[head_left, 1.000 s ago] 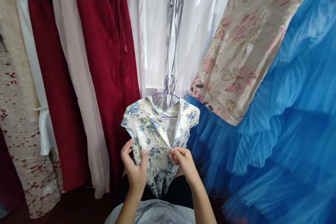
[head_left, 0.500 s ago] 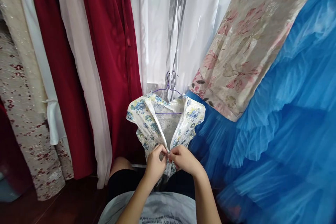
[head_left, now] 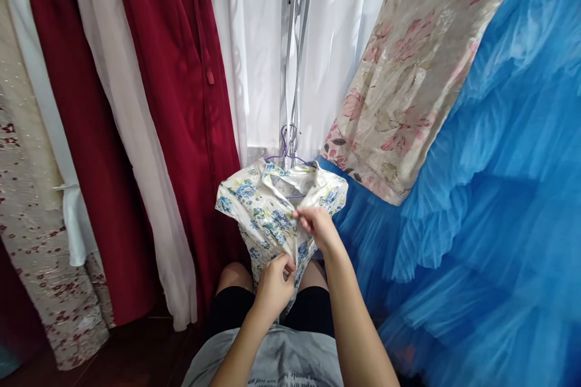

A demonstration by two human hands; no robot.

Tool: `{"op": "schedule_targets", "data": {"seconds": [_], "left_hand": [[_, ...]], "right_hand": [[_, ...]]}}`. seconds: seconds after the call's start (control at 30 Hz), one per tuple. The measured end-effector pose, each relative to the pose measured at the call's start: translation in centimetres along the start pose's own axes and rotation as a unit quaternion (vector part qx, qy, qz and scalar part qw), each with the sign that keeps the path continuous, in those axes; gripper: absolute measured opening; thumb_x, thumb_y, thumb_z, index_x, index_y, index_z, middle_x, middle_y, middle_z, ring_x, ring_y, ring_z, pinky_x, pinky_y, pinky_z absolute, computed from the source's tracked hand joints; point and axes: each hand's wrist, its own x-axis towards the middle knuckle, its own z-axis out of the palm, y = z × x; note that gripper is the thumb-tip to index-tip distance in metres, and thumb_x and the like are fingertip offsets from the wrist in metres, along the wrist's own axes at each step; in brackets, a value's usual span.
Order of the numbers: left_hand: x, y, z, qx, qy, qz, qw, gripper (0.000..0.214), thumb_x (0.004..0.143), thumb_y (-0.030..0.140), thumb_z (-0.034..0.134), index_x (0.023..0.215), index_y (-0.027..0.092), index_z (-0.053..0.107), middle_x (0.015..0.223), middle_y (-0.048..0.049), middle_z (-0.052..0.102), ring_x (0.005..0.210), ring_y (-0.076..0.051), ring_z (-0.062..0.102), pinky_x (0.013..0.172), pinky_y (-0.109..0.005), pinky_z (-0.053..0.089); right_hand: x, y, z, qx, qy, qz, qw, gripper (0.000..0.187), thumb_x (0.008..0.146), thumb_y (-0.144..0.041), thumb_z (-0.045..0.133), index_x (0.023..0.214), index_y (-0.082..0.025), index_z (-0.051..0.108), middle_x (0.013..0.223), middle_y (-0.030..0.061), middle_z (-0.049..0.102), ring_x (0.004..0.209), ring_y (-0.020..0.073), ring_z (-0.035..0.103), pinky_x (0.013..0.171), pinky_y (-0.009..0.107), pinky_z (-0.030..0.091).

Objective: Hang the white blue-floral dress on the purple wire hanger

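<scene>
A small white dress with blue flowers hangs on a purple wire hanger from a silver rack pole. My left hand pinches the dress fabric low on its back opening. My right hand is higher, fingers pinched on the opening near the collar; I cannot make out what small part it grips. The opening now looks mostly closed.
Long garments hang all around: dark red dresses, a pale pink one, white sheer fabric, a beige floral dress and a large blue tulle skirt. Dark wooden floor lies below left.
My right hand has risen from the bottom of the dress opening to near the collar, and the open gap has closed. My left hand stayed low on the fabric.
</scene>
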Motion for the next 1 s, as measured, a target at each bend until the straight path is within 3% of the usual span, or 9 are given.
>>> {"op": "schedule_targets", "data": {"seconds": [0.17, 0.27, 0.37, 0.47, 0.57, 0.63, 0.77, 0.87, 1.0], "left_hand": [[0.2, -0.6, -0.9, 0.043, -0.025, -0.018, 0.999, 0.016, 0.075, 0.004, 0.056, 0.076, 0.02, 0.053, 0.073, 0.0003, 0.061, 0.072, -0.017, 0.061, 0.069, -0.027, 0.043], [-0.1, -1.7, -0.7, 0.015, -0.036, -0.017, 0.999, 0.014, 0.076, 0.006, 0.057, 0.077, 0.02, 0.054, 0.074, -0.0002, 0.061, 0.073, -0.018, 0.062, 0.071, -0.029, 0.046], [0.3, -1.6, -1.1, -0.036, -0.044, 0.01, 0.998, 0.012, 0.081, 0.011, 0.06, 0.089, 0.02, 0.06, 0.09, -0.0038, 0.069, 0.087, -0.02, 0.066, 0.082, -0.032, 0.049], [3.1, 0.9, -3.8, -0.025, 0.038, 0.067, 0.997, 0.015, 0.091, 0.019, 0.058, 0.105, 0.022, 0.063, 0.099, -0.0051, 0.07, 0.095, -0.022, 0.066, 0.087, -0.033, 0.049], [8.1, 5.1, -8.1, 0.02, 0.145, 0.164, 0.976, 0.026, 0.098, 0.024, 0.051, 0.122, 0.024, 0.062, 0.103, -0.0051, 0.069, 0.095, -0.02, 0.065, 0.087, -0.032, 0.048], [11.6, 7.1, -10.3, 0.062, 0.15, 0.225, 0.961, 0.033, 0.101, 0.025, 0.049, 0.133, 0.025, 0.059, 0.109, -0.006, 0.068, 0.096, -0.02, 0.064, 0.089, -0.033, 0.048], [16.2, 7.9, -11.6, 0.129, 0.082, 0.302, 0.941, 0.017, 0.1, 0.026, 0.053, 0.103, 0.02, 0.068, 0.1, -0.0059, 0.067, 0.091, -0.02, 0.063, 0.083, -0.032, 0.047], [17.0, 7.9, -10.9, 0.16, 0.126, 0.304, 0.93, 0.019, 0.099, 0.025, 0.053, 0.086, 0.019, 0.065, 0.089, -0.0049, 0.067, 0.084, -0.02, 0.061, 0.079, -0.032, 0.045], [18.0, 9.0, -11.5, 0.131, 0.213, 0.297, 0.922, 0.018, 0.098, 0.025, 0.054, 0.085, 0.019, 0.064, 0.087, -0.0044, 0.069, 0.084, -0.02, 0.062, 0.081, -0.032, 0.044]], "right_hand": [[6.2, -6.3, 2.9, 0.075, 0.062, -0.039, 0.994, 0.015, 0.068, -0.028, 0.065, 0.061, -0.015, 0.066, 0.044, -0.0037, 0.047, 0.04, 0.0068, 0.03, 0.041, 0.025, 0.017], [5.4, -6.6, 3.9, 0.07, 0.057, -0.076, 0.993, 0.019, 0.072, -0.032, 0.064, 0.065, -0.015, 0.068, 0.045, -0.0019, 0.052, 0.041, 0.008, 0.036, 0.042, 0.024, 0.023], [2.8, -4.7, 4.3, 0.066, 0.055, -0.106, 0.991, 0.023, 0.075, -0.038, 0.065, 0.071, -0.016, 0.071, 0.045, -0.0029, 0.052, 0.042, 0.0095, 0.04, 0.044, 0.024, 0.028], [1.5, -3.0, 4.1, 0.063, 0.061, -0.11, 0.99, 0.025, 0.076, -0.042, 0.066, 0.072, -0.017, 0.07, 0.044, -0.0041, 0.051, 0.042, 0.0096, 0.04, 0.045, 0.023, 0.029], [1.6, -3.0, 3.6, 0.043, 0.057, -0.121, 0.99, 0.026, 0.075, -0.042, 0.067, 0.069, -0.016, 0.07, 0.043, -0.0038, 0.051, 0.041, 0.0094, 0.039, 0.045, 0.024, 0.029], [1.9, -3.5, 3.2, 0.024, 0.05, -0.137, 0.989, 0.027, 0.076, -0.042, 0.067, 0.069, -0.016, 0.07, 0.043, -0.0036, 0.051, 0.041, 0.0095, 0.038, 0.045, 0.024, 0.029], [3.4, -3.9, 2.8, -0.011, 0.039, -0.169, 0.985, 0.027, 0.08, -0.041, 0.065, 0.071, -0.017, 0.07, 0.044, -0.0035, 0.051, 0.042, 0.0105, 0.039, 0.047, 0.025, 0.03], [5.1, -2.9, 2.8, -0.056, 0.048, -0.186, 0.98, 0.027, 0.081, -0.042, 0.062, 0.07, -0.018, 0.068, 0.045, -0.0036, 0.05, 0.043, 0.0117, 0.041, 0.049, 0.026, 0.032], [6.3, -0.4, 2.8, -0.13, 0.053, -0.152, 0.978, 0.029, 0.077, -0.038, 0.06, 0.058, -0.018, 0.065, 0.044, -0.0018, 0.051, 0.045, 0.0125, 0.043, 0.05, 0.027, 0.032]]}}
